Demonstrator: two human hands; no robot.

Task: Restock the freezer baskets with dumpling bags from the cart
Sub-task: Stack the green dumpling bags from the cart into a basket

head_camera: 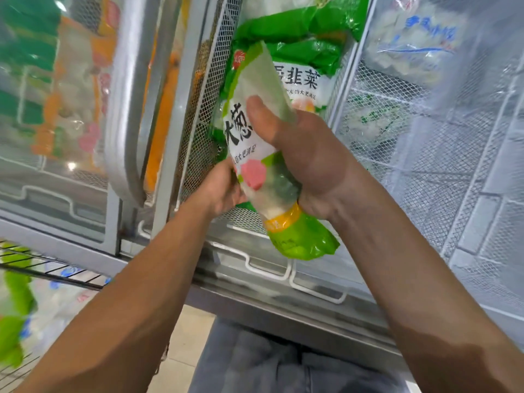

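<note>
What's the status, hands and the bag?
Both hands on one dumpling bag: right hand gripping, left hand at its edge. Bag upright at mesh basket. Basket already holds green bags.

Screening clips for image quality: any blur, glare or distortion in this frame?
Head view: the held dumpling bag and both hands are fairly sharp; the cart at lower left is blurred; glare and frost haze the glass door; wide-angle bending tilts the freezer frame.
</note>
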